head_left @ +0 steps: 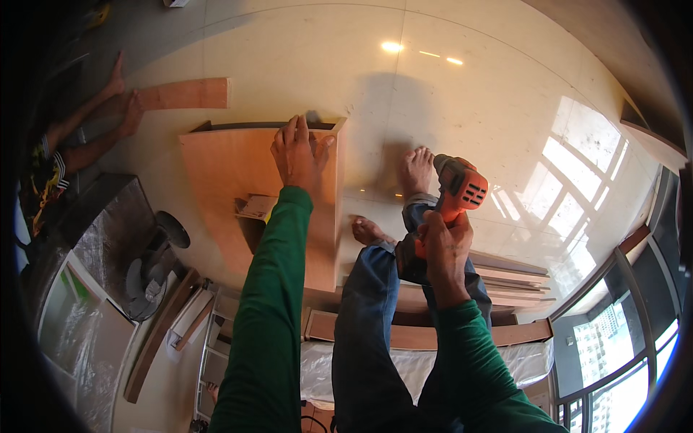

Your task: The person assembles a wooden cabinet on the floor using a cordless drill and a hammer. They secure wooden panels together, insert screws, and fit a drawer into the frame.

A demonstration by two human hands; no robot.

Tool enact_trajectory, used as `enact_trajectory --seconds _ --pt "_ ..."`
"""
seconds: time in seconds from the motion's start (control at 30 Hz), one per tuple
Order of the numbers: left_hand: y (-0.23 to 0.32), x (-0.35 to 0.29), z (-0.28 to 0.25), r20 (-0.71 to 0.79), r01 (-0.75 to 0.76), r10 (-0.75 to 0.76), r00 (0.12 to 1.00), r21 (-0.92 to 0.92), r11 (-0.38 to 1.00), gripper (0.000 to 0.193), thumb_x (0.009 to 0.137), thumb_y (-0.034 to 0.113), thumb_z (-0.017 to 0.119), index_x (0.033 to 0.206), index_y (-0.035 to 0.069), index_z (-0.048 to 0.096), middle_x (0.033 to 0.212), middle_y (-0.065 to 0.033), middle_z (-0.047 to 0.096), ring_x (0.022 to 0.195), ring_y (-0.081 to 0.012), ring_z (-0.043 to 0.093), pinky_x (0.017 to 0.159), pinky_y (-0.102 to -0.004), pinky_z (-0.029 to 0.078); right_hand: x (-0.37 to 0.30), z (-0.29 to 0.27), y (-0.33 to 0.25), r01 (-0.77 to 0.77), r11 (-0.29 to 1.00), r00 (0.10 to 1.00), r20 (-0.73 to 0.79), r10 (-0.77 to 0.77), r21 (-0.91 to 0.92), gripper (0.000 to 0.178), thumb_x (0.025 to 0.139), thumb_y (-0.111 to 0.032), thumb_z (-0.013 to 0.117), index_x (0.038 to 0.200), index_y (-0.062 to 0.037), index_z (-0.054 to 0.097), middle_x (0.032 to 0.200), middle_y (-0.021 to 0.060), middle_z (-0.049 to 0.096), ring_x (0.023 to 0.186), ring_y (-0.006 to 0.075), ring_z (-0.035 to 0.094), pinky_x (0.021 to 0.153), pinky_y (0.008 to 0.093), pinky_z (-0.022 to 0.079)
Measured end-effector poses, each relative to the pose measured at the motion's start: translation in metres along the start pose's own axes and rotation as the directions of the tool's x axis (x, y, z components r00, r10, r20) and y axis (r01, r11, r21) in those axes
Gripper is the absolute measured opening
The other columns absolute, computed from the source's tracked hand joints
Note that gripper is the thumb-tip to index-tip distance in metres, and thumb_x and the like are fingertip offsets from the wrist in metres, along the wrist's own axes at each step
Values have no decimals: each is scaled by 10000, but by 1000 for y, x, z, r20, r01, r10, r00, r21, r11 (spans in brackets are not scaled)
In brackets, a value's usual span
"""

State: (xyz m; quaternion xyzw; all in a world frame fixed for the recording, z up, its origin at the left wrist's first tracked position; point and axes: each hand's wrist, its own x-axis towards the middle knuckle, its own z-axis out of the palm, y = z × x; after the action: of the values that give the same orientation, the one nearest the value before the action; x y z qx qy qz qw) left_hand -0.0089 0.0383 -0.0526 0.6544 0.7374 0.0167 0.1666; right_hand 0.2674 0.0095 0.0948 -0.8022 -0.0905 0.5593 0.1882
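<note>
With right hand closed round an orange drill, holds nearer left hand loosely spread at the far edge of a wooden box lying left of the drill, long axis seemingly near to far.

L arm was stretched fwd, L hand back-up w/ fingers slightly bent & thumb apart, while R arm angled inward, R hand curled tight.
</note>
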Motion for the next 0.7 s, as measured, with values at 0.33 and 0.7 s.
enact_trajectory --seconds 0.33,0.7 --pt "3 13 18 260 -285 309 915 -125 950 423 880 341 786 1251 148 722 1323 -62 659 1331 -307 507 1184 -692 223 5 7 -21 -1 997 999 33 -2 71 190 880 -121 648 979 15 559 765 71 625 630 116 585 537 268 492" --pt "0 16 18 208 -167 196 958 -146 975 238 876 248 792 1077 124 766 1221 -44 691 1253 -300 550 1178 -716 223 3 13 -23 -8 999 999 34 7 32 190 890 -131 639 984 17 567 770 90 645 672 129 619 579 282 517"
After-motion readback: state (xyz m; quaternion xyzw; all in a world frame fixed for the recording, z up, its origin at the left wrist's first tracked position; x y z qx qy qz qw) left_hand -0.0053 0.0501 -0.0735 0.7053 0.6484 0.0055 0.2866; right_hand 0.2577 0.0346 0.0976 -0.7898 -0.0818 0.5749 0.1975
